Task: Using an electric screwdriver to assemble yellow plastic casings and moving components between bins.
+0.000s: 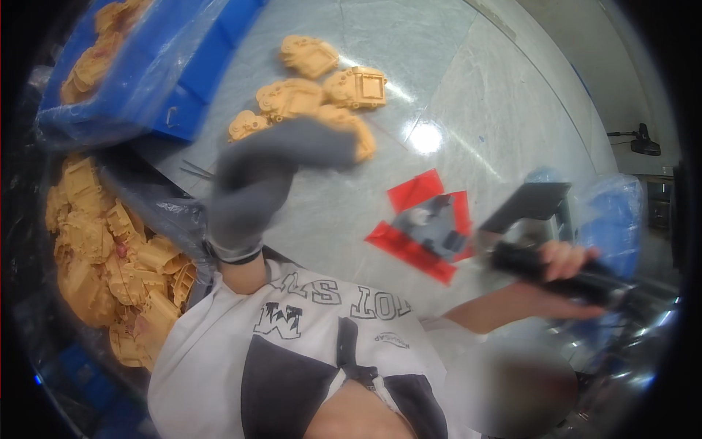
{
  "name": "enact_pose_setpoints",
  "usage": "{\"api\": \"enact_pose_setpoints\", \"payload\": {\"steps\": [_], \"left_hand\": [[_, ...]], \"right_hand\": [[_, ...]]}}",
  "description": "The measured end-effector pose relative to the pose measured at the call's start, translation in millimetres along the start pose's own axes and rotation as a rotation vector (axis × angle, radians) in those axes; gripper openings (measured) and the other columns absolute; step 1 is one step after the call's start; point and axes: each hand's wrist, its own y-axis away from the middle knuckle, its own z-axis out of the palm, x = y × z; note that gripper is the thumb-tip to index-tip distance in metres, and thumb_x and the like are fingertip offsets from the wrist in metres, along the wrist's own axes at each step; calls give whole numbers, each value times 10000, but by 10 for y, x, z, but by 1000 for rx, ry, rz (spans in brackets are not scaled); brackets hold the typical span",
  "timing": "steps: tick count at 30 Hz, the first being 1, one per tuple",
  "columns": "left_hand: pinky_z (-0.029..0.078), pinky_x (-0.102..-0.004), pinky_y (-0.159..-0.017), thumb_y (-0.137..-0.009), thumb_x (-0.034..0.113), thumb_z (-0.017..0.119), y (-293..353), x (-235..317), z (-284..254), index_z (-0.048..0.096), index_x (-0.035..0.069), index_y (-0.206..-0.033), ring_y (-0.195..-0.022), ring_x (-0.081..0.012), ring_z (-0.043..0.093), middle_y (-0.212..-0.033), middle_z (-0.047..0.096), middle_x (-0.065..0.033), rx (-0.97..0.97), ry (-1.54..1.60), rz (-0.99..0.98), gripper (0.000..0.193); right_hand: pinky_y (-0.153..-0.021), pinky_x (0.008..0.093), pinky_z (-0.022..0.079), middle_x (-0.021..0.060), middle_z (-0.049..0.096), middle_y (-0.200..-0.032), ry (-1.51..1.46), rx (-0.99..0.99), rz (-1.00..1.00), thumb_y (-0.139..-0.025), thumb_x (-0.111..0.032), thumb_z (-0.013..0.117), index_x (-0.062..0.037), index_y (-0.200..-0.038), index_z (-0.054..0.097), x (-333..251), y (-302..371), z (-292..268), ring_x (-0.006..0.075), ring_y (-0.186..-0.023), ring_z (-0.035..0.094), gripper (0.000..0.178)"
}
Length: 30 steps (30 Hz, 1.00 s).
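The gloved left hand (285,150) is nearer to the yellow-orange moulded plastic housing (363,135). Its blurred fingers point toward 3 o'clock and overlap the part, which shows along their 1 o'clock side, long axis running roughly 10 to 4 o'clock. Whether those fingers grip cannot be told. The right hand (561,263), well apart at 4 o'clock, has bare fingers wrapped around a black cylindrical tool (515,262).
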Motion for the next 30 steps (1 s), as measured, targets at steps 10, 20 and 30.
{"api": "enact_pose_setpoints", "payload": {"steps": [10,20,30], "left_hand": [[410,-414,-882,-703,266,646,553,-907,-769,322,144,-1332,-1061,-340,479,-1179,479,-137,652,-1722,-615,718],[467,-288,-781,-756,362,608,181,-466,232,485,28,-1061,-887,-164,572,-964,562,-93,510,-179,-537,469],[455,-352,-752,-771,257,613,72,-1114,1236,611,153,-1062,-901,-300,550,-939,557,-164,-229,-978,-654,308]], "right_hand": [[-474,247,327,12,430,-634,58,75,-15,-746,-640,545,15,-1066,461,-136,6,-212,99,-449,399,734],[-562,268,356,17,465,-699,-97,39,-61,-723,-559,639,22,-1119,450,-369,-41,-321,116,-516,431,728],[-609,300,369,24,481,-752,16,-55,-191,-763,-532,616,28,-1134,432,-662,52,-422,133,-589,476,696]]}}
